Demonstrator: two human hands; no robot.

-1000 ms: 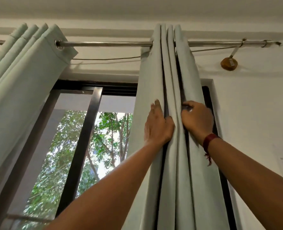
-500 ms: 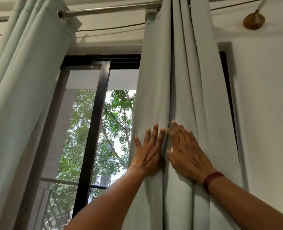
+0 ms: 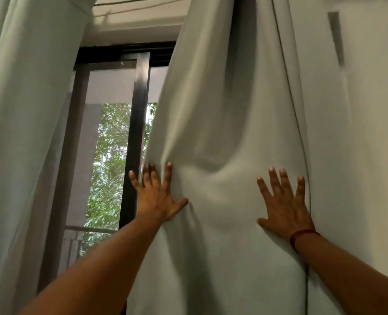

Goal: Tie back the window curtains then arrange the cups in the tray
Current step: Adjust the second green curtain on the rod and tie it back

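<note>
1. Daylight and leaves fill the window (image 3: pixel 111 155) at nine o'clock.
2. At centre hangs the curtain (image 3: pixel 222 98). The left hand (image 3: pixel 156 198) is at its window-side edge and the right hand (image 3: pixel 284 208) at three o'clock, both pressed flat with fingers spread wide, probably to bunch the cloth for tying.
3. Cups, tray: not in view.

A narrow gap lies open between the left curtain (image 3: pixel 24 110) and the right curtain (image 3: pixel 222 110), though the window's dark upright bar (image 3: pixel 139 133) stands in the middle of it. The right curtain hangs broad, blocking everything from that gap across to the wall (image 3: pixel 365 155) on the right.
</note>
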